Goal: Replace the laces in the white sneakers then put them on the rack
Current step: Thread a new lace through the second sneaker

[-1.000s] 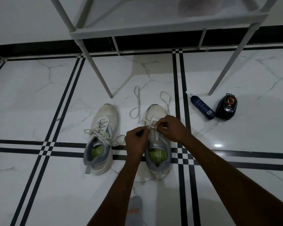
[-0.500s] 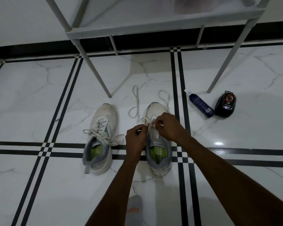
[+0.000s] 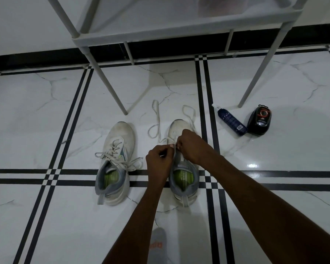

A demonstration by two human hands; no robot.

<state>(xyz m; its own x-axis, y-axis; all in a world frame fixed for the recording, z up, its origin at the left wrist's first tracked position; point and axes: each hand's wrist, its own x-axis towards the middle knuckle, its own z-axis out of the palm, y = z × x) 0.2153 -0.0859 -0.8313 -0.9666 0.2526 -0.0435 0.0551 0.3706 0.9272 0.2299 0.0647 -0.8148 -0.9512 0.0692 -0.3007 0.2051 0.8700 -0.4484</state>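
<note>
Left sneaker point(image 3: 115, 161) sits laced, ends loose, toe toward the rack point(image 3: 179, 29). Right sneaker point(image 3: 183, 174) lies parallel just beside it, heel nearest the person. Left hand point(image 3: 158, 161) hovers over its inner eyelet side, fingers curled, apparently pinching the lace point(image 3: 156, 122). Right hand point(image 3: 191, 147) is on the outer side, fingers closed over the eyelet row (exact pinch hidden). Lace tails loop on the floor past the toe. Judgement: threading low eyelets; pull runs heelward.
</note>
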